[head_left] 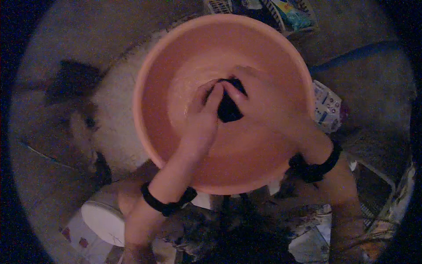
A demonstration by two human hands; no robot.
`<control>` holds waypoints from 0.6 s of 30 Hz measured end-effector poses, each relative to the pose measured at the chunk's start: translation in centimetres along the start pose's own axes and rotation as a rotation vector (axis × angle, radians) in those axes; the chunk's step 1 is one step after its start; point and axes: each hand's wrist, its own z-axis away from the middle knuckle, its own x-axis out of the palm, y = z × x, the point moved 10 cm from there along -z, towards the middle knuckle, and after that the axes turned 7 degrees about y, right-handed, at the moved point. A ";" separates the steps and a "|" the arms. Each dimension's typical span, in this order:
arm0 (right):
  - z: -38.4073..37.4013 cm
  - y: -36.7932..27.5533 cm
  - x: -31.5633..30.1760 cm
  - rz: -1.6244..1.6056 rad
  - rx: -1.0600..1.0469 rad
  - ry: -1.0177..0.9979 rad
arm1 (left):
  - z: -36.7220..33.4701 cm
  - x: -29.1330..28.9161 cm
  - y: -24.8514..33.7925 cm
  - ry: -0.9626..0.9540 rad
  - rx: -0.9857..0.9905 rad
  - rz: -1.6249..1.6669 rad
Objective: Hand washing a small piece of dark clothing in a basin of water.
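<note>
**Both hands clamped on a black cloth within a peach plastic basin**

Nearest, along the lower edge, lies dark, patterned clothing [272,229], with a white, round, lid-like object [103,222] off to its left. From there the two bare forearms reach up and inward, each wearing a black wristband: one on the left wrist [160,204], one on the right [316,171].

The left hand [203,108] has its grip closed on the upper left part of the black cloth [230,109], thumb and fingers pinching it. The right hand [263,97] is clamped on the cloth's right side, its thumb pressed against the fabric. The fingertips of the two hands nearly meet at the upper edge, and the rest of the small dark piece shows below them. It is held over the middle of the peach basin [246,33]; whether it touches the bottom cannot be told.

Just beyond the basin's right rim lies a white printed package [327,105], with a blue strip [360,55] stretching away farther right. To the left, past a pale patch of floor [121,114], is a dark, blurred, squarish shape [72,81]. Farthest off, above the far rim, a lattice-sided basket [219,6] holds a brightly coloured packet [295,15].
</note>
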 end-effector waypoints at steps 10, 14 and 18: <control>1.5 1.9 2.8 0.289 -0.023 -0.322 | 5.0 1.6 5.6 -0.397 0.508 -0.911; 1.4 1.9 3.7 0.233 -0.156 -0.244 | 6.6 0.5 5.2 -0.183 0.974 -1.322; 2.7 3.8 6.4 0.263 -0.093 -0.520 | 6.6 0.3 2.1 -0.397 0.778 -1.420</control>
